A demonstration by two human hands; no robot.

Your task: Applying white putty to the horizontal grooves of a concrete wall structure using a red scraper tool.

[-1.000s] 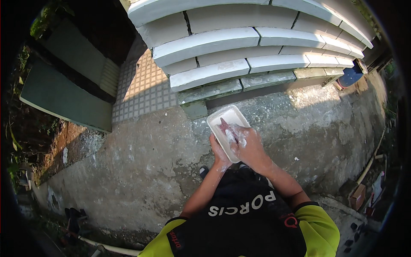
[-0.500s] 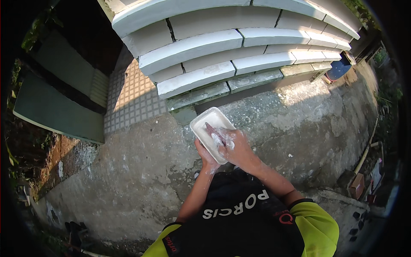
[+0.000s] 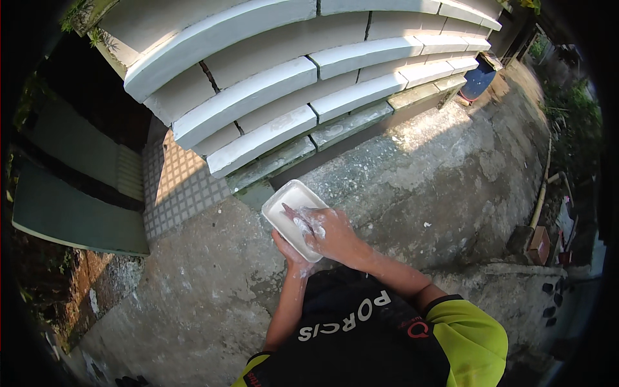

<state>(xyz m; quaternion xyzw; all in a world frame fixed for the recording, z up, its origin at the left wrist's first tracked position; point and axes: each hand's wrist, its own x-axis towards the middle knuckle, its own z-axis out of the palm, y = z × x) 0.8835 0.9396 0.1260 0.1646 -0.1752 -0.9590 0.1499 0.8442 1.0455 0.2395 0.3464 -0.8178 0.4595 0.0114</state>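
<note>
A white rectangular tray is held out in front of my chest. My left hand grips it from underneath at its near edge. My right hand lies on top of the tray with its fingers closed on a thin stick-like tool that rests in the white stuff inside. White smears cover the fingers of both hands.
Curved white concrete steps rise ahead. A patch of small square tiles lies to the left beside a green wall. Rough concrete ground spreads right, with a blue barrel far off and a brick at the edge.
The view has shifted: the steps now fill more of the top and the tray sits lower left of centre. Both hands keep their hold on the tray and tool.
</note>
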